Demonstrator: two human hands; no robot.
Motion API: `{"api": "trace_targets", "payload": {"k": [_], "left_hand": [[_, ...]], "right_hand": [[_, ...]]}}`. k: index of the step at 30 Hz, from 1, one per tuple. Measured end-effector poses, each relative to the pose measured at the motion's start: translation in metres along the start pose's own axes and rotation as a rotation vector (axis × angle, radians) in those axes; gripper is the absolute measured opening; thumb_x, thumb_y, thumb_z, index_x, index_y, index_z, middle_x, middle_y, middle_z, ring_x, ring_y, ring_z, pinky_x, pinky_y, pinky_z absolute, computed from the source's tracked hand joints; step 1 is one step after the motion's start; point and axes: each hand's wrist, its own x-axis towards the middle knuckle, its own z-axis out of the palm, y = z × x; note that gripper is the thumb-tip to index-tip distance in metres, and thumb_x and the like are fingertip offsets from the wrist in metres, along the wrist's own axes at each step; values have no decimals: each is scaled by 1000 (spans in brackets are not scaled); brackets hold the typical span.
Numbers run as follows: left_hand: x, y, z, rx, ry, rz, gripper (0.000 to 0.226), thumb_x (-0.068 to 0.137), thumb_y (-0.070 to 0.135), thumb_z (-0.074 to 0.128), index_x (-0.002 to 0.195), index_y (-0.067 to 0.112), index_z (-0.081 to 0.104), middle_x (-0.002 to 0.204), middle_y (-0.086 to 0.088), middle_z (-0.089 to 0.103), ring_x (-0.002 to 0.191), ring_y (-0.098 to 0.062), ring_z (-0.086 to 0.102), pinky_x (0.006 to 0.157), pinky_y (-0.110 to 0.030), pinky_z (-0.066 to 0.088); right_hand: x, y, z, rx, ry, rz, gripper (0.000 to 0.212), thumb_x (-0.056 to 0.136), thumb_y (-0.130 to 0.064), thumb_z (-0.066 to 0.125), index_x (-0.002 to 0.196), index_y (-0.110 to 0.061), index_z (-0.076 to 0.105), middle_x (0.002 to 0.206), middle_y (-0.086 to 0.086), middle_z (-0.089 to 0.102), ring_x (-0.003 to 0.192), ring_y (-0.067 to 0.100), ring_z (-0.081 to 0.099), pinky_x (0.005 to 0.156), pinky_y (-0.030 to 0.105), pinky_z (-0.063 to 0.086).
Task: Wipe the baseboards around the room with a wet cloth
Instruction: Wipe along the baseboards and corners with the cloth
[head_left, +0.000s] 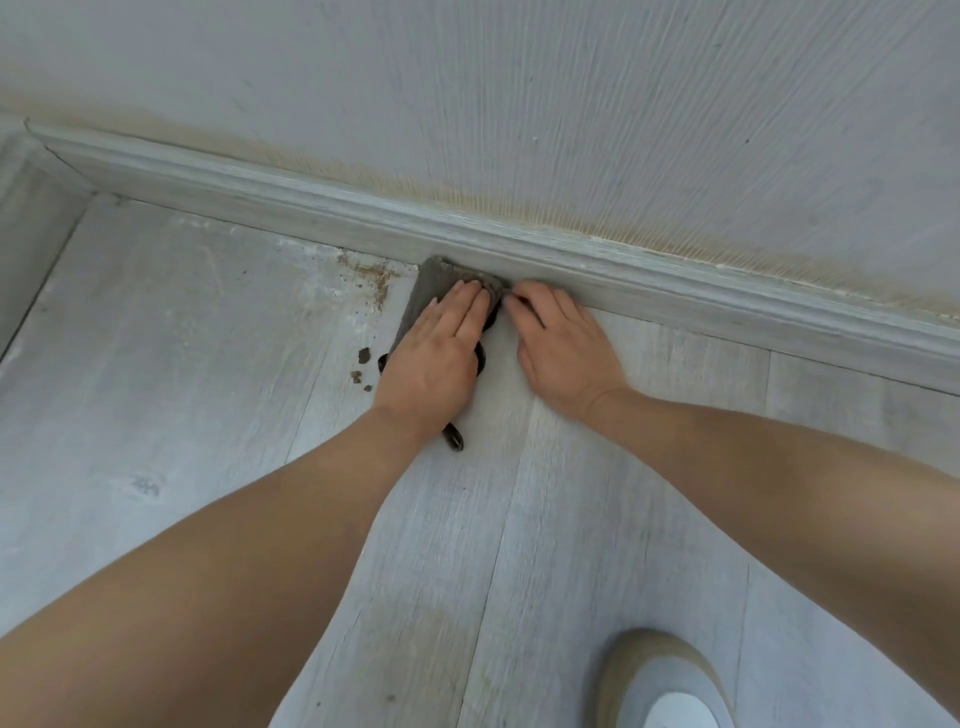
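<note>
Observation: the dark grey, damp-looking folded cloth (434, 291) lies on the pale wood-grain plank floor (545, 519), its far edge touching the foot of the long grey-white moulded baseboard (597, 270). The left hand (439, 353) lies flat on the cloth with fingers spread, pressing rather than gripping. The right hand (563, 348) sits just beside it, palm down; its fingertips (514, 300) meet the cloth's corner at the baseboard, though whether they pinch it cannot be told.

A scatter of brown crumbly dirt (374, 283) lies at the baseboard's foot, just left of the cloth, with loose darker crumbs (363, 356) a little out from it.

Risks, judged:
- A leftward sweep along the baseboard would drag the cloth through the dirt and smear it onto the moulding.
- With only palm pressure, the cloth may bunch or slip and miss the upper groove.
- The yellowed stain along the textured wall (519, 104) above the baseboard could spread if wetted.
</note>
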Motion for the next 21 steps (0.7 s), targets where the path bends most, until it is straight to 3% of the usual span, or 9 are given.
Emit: {"api": "trace_targets", "payload": {"k": [6, 10, 14, 21], "left_hand": [[-4, -46, -19, -32, -20, -176, 54, 88, -6, 46, 140, 0, 37, 147, -16, 36, 131, -34, 39, 113, -38, 23], [-1, -29, -21, -92, 34, -279, 53, 90, -6, 43, 142, 3, 35, 150, -12, 31, 136, -30, 32, 112, -34, 23], [-1, -13, -4, -64, 39, -76, 51, 81, -13, 47, 132, -8, 45, 135, -25, 47, 126, -39, 45, 108, -41, 25], [-1, -48, -17, 94, -71, 73, 53, 83, 11, 32, 130, -5, 50, 133, -22, 52, 121, -35, 51, 105, -43, 31]], "right_hand": [[-2, 0, 7, 19, -30, -28, 53, 88, -21, 31, 132, 1, 49, 129, 12, 50, 113, 22, 39, 100, 37, 43], [-2, 2, 7, 28, -27, -32, 52, 89, -21, 32, 133, 2, 48, 130, 13, 50, 114, 25, 43, 100, 37, 43], [-2, 0, 6, 35, -22, -31, 51, 88, -20, 33, 132, 1, 49, 129, 14, 50, 113, 24, 40, 99, 38, 43], [-2, 0, 5, 29, -21, -40, 52, 88, -22, 32, 132, 2, 49, 128, 14, 51, 112, 23, 39, 98, 37, 43]]}}
